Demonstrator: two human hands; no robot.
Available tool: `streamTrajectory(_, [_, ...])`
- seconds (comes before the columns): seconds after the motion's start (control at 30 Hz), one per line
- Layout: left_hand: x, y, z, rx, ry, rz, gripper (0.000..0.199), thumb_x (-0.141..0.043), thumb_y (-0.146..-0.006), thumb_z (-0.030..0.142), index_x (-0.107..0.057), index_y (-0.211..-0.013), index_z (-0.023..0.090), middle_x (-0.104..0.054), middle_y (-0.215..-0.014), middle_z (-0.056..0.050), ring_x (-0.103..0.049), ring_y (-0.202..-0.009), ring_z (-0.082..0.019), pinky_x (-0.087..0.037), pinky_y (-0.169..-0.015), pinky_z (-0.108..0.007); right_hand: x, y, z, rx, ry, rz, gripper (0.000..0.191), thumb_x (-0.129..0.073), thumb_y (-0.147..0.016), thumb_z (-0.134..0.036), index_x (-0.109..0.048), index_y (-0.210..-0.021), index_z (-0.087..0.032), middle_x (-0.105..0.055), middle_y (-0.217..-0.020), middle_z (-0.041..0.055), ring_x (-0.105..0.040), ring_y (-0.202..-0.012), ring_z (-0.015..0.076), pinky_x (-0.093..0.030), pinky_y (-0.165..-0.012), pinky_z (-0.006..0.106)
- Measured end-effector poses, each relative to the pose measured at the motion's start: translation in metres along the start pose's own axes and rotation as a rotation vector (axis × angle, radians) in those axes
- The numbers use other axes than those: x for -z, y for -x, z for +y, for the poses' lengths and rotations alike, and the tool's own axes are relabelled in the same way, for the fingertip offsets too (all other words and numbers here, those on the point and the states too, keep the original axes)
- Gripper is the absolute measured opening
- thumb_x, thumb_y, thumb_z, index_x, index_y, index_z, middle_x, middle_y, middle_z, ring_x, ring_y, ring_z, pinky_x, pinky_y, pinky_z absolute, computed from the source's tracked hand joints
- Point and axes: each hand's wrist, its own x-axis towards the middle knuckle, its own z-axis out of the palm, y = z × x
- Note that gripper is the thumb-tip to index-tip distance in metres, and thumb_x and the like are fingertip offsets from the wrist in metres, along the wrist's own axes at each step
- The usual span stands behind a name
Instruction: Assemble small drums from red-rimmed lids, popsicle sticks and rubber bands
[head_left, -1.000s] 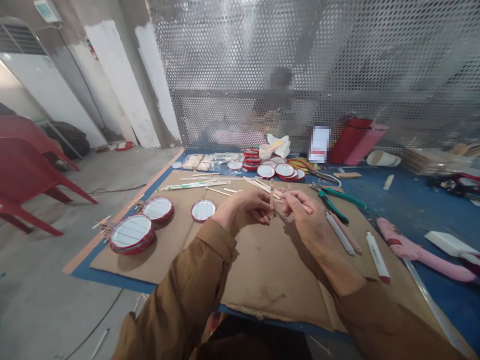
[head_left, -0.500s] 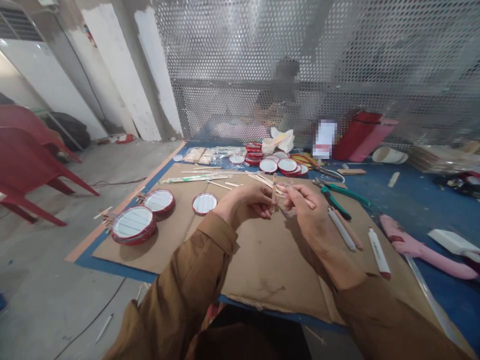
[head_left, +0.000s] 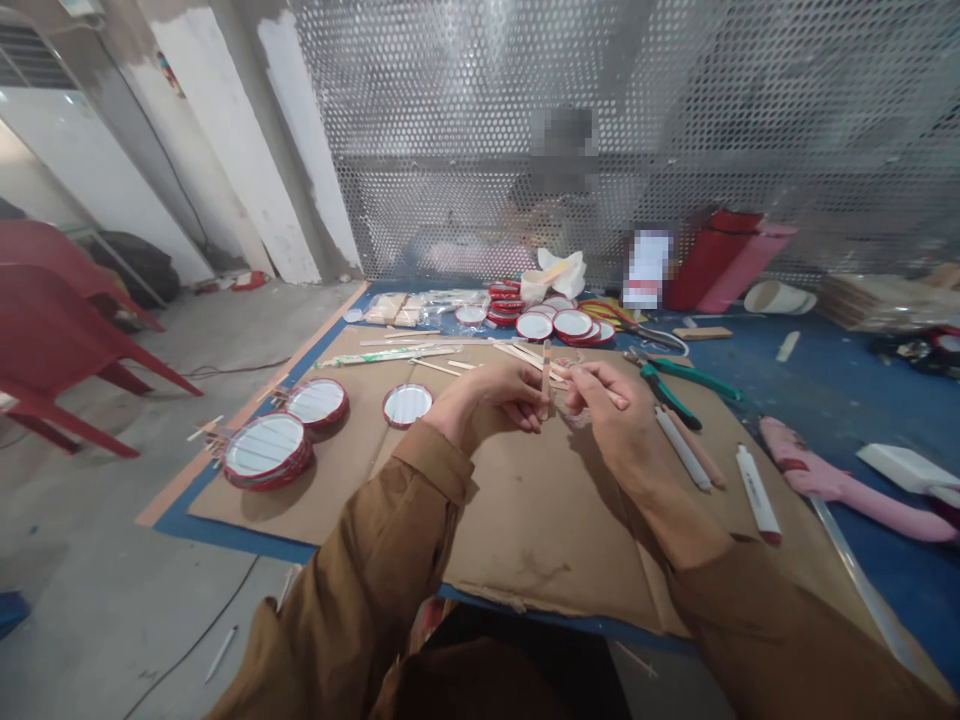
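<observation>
A shiny, holey metal wall fills the top right, a patchy white pillar is upper left, and red chairs stand on gray floor at left.

Blue table, brown cardboard sheet on it mid-frame. Directly on table: red-rimmed lids upper centre, paper cup upper right. On cardboard: red-rimmed discs left, white marker right.
</observation>
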Motion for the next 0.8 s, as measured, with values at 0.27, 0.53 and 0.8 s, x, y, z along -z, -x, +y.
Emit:
streamTrajectory(0.27, [0.0005, 0.0009, 0.0004, -0.01, 0.01, -0.002, 0.012, -0.064, -0.079, 0.015, -0.055, -0.083, 0.011, -0.066, -0.065, -0.002, -0.068, -0.059, -0.014, -0.055, -0.057, -0.023, 0.0028, 0.0019, -0.0076, -0.042, 0.005, -0.023, 0.032, -0.05, -0.086, -0.046, -0.061, -0.071, -0.02, -0.055, -0.056, -0.0033, -0.046, -0.049, 0.0107, -0.032, -0.049, 0.023])
streamTrajectory(0.53, [0.0011, -0.0006, -0.0008, -0.008, -0.003, 0.0, 0.013, -0.066, -0.077, 0.017, -0.054, -0.078, 0.011, -0.066, -0.062, -0.002, -0.068, -0.058, -0.013, -0.055, -0.056, -0.022, 0.0009, 0.002, -0.0074, -0.045, 0.036, -0.045, 0.031, -0.049, -0.086, -0.046, -0.063, -0.075, -0.02, -0.056, -0.056, -0.0032, -0.044, -0.047, 0.0102, -0.03, -0.047, 0.023])
streamTrajectory(0.8, [0.0035, -0.0024, -0.0034, -0.013, 0.022, -0.008, 0.017, -0.069, -0.075, 0.019, -0.054, -0.079, 0.011, -0.067, -0.065, -0.003, -0.068, -0.059, -0.014, -0.056, -0.058, -0.024, 0.0015, 0.0007, -0.0043, -0.058, -0.016, -0.013, 0.026, -0.049, -0.085, -0.04, -0.062, -0.072, -0.021, -0.053, -0.052, -0.004, -0.046, -0.047, 0.0112, -0.033, -0.049, 0.024])
